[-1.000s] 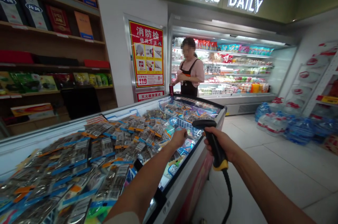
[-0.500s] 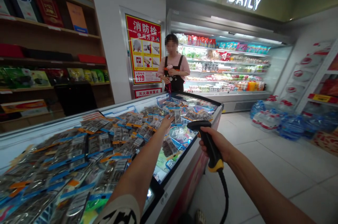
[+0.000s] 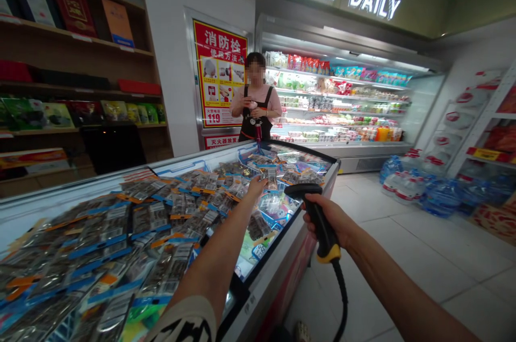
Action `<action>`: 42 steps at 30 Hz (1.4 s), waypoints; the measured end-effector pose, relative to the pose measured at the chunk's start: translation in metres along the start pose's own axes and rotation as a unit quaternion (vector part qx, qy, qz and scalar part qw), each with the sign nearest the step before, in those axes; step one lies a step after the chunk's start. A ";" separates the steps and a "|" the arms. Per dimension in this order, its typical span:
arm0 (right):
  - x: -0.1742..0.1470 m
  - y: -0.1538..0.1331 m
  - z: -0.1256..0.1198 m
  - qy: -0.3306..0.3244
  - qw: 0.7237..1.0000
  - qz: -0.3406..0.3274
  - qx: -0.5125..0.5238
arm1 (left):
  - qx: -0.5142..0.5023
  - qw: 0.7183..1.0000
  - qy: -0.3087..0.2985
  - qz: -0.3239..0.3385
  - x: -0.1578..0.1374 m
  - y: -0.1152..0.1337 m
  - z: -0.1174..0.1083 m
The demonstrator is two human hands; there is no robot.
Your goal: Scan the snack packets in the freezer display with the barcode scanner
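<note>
My right hand (image 3: 331, 219) is wrapped round the handle of a black and yellow barcode scanner (image 3: 320, 226), held over the near side of the chest freezer (image 3: 258, 299). The scanner's head points left, and its cord hangs down. My left arm reaches out over the freezer. At its end, my left hand (image 3: 256, 187) is closed, pinching the edge of a clear packet (image 3: 271, 177) with a pale label. The fingertips are small and partly hidden. Many dark-filled clear packets (image 3: 157, 215) with blue and orange edges lie heaped below and to the left.
A person (image 3: 258, 102) in a dark apron stands behind the freezer, hands together at the chest. Refrigerated shelves (image 3: 334, 94) line the back wall. Wrapped water bottles (image 3: 441, 194) stand on the floor at right. Shelves of boxes (image 3: 76, 35) rise at left.
The person behind the freezer has shifted slightly left and raised one hand to the other. My left hand and the scanner in my right hand have barely moved.
</note>
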State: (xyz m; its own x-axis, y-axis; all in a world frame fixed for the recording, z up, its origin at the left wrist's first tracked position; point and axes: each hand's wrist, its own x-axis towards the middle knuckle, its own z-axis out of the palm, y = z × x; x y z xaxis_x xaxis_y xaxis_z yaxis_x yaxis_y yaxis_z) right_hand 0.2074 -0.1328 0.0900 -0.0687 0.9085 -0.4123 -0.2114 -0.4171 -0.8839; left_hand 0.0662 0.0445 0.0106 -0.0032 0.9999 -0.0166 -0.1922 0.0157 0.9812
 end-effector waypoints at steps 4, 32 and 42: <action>-0.002 -0.002 -0.001 -0.001 1.000 -0.007 0.000 | 0.023 1.000 0.011 0.001 0.000 -0.002 0.005; 0.004 -0.003 -0.007 -0.014 0.999 -0.011 0.034 | 0.049 0.990 -0.067 0.114 -0.005 0.007 -0.017; 0.001 -0.006 -0.001 -0.028 0.999 -0.013 0.024 | 0.172 0.968 -0.067 0.169 -0.002 0.002 -0.027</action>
State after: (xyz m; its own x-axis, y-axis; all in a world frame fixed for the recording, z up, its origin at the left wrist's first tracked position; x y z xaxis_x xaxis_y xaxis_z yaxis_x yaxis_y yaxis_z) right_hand 0.2099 -0.1292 0.0948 -0.1174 0.9197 -0.3745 -0.2599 -0.3925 -0.8823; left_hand 0.0390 0.0424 0.0072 0.1222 0.9400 0.3186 0.1369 -0.3339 0.9326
